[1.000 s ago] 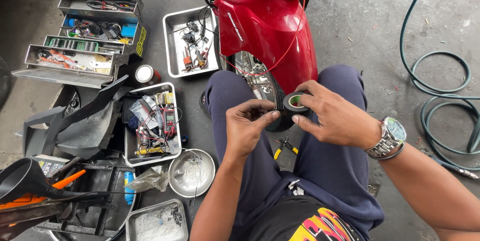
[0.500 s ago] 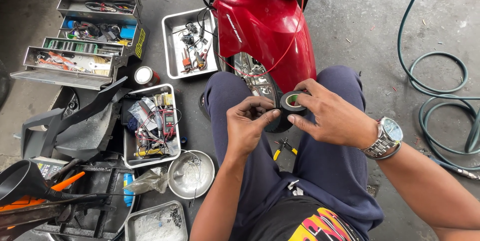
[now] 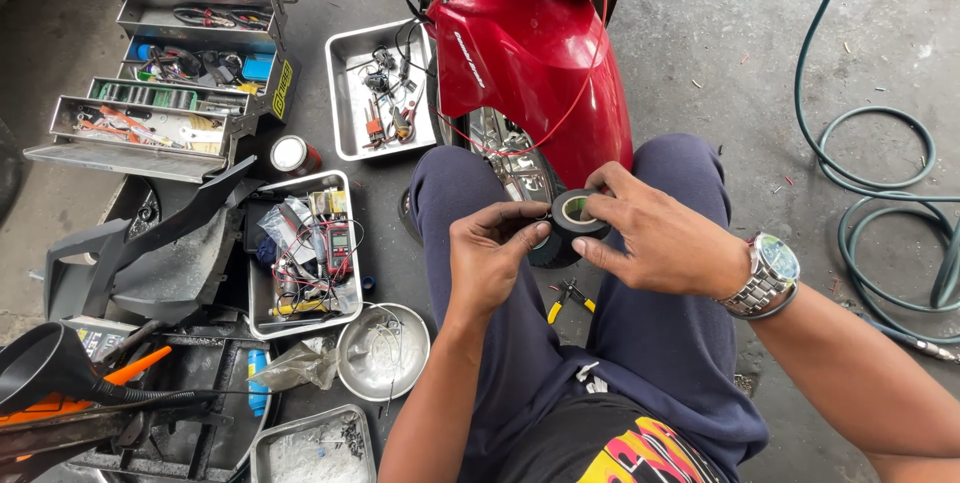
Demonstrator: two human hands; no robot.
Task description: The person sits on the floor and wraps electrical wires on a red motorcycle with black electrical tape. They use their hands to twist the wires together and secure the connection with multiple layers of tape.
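A black roll of electrical tape [image 3: 577, 213] with a green core sits in my right hand [image 3: 660, 238], gripped between thumb and fingers above my knees. My left hand [image 3: 492, 255] pinches at the roll's left edge with thumb and forefinger, where the tape end is. A silver watch [image 3: 768, 275] is on my right wrist. Both hands are just in front of the red motorcycle fender [image 3: 530, 73]. A thin red wire [image 3: 585, 63] loops over the fender.
An open tiered metal toolbox [image 3: 170, 53] stands far left. Metal trays [image 3: 345, 93] [image 3: 262, 313] hold small parts and a meter. A steel bowl [image 3: 382, 351], yellow-handled pliers [image 3: 562, 300], black plastic panels [image 3: 130, 253], a black funnel [image 3: 45, 363] and a green hose [image 3: 880, 213] lie around.
My hands stay together on the tape roll with only a slight shift of the fingers; the view has moved a little. Nothing was picked up or let go.
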